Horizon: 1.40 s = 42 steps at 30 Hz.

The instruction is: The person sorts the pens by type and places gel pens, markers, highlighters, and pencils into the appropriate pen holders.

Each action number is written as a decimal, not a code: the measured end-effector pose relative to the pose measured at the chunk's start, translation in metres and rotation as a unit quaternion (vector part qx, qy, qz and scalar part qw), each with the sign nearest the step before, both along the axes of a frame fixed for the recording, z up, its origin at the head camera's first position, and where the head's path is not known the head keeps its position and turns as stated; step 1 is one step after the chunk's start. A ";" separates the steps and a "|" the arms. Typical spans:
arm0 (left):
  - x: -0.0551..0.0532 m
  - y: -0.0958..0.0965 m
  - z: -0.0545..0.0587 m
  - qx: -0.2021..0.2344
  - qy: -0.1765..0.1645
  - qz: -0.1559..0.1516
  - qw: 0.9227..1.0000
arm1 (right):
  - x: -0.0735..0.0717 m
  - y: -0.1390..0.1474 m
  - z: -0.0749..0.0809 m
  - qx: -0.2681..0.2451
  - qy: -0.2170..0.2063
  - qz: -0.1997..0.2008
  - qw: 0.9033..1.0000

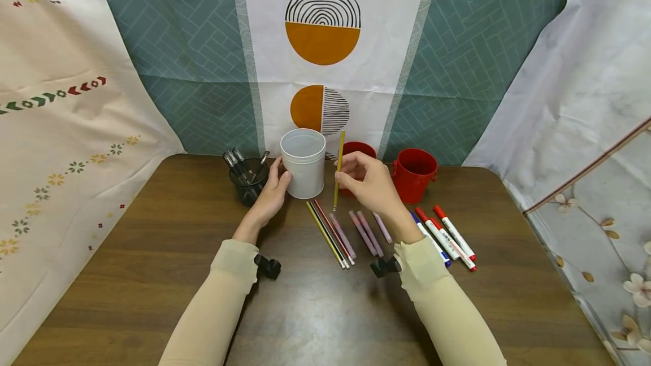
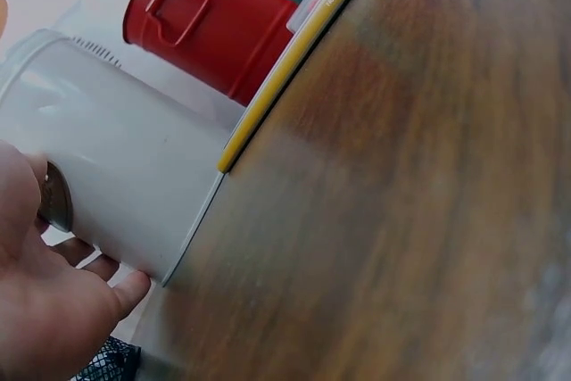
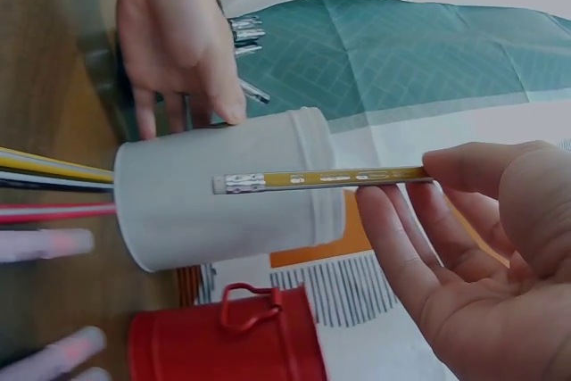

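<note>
My right hand (image 1: 370, 184) pinches a yellow pencil (image 1: 339, 162) between thumb and fingertips. The pencil stands nearly upright, with its white eraser end pointing down, just right of a white metal bucket (image 1: 307, 177). In the right wrist view the pencil (image 3: 335, 178) crosses in front of the bucket. Against the bucket's left side rests my left hand (image 1: 270, 199), its fingers reaching partly behind. The left wrist view shows this hand (image 2: 53, 292) touching the wall near the base. Yellow, black and red pencils (image 1: 330, 233) lie on the table before the bucket.
A black mesh cup (image 1: 249, 192) with pens stands left. Two red buckets stand at the back right, one (image 1: 358, 148) partly hidden by my right hand, the other (image 1: 416, 177) beyond it. Several pinkish sticks (image 1: 365, 230) and capped markers (image 1: 452, 239) lie on the wooden table (image 1: 168, 264).
</note>
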State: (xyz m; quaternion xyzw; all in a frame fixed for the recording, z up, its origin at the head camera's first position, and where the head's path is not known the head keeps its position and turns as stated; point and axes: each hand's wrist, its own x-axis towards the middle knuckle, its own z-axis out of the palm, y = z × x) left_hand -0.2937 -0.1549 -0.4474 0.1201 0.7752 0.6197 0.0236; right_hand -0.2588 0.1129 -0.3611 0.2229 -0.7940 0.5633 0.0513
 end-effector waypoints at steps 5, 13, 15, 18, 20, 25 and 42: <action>-0.017 -0.004 -0.025 -0.012 0.007 0.004 1.000 | -0.010 -0.001 0.015 -0.008 0.006 -0.014 1.000; -0.015 -0.005 -0.029 -0.011 0.023 0.010 1.000 | -0.029 -0.005 0.037 -0.016 0.034 -0.028 0.999; -0.014 -0.004 -0.029 -0.011 0.025 0.011 1.000 | -0.034 -0.006 0.042 -0.016 0.038 -0.030 0.999; -0.014 -0.003 -0.028 -0.011 0.028 0.014 0.999 | -0.039 -0.007 0.048 -0.016 0.040 -0.034 0.999; -0.014 -0.003 -0.028 -0.011 0.029 0.013 0.999 | -0.042 -0.008 0.053 -0.019 0.041 -0.038 0.998; -0.014 -0.002 -0.027 -0.009 0.028 0.014 0.999 | -0.050 -0.014 0.062 -0.042 0.050 -0.044 0.997; -0.014 -0.002 -0.027 -0.008 0.032 0.011 0.999 | -0.076 -0.041 0.074 -0.033 0.070 -0.056 0.995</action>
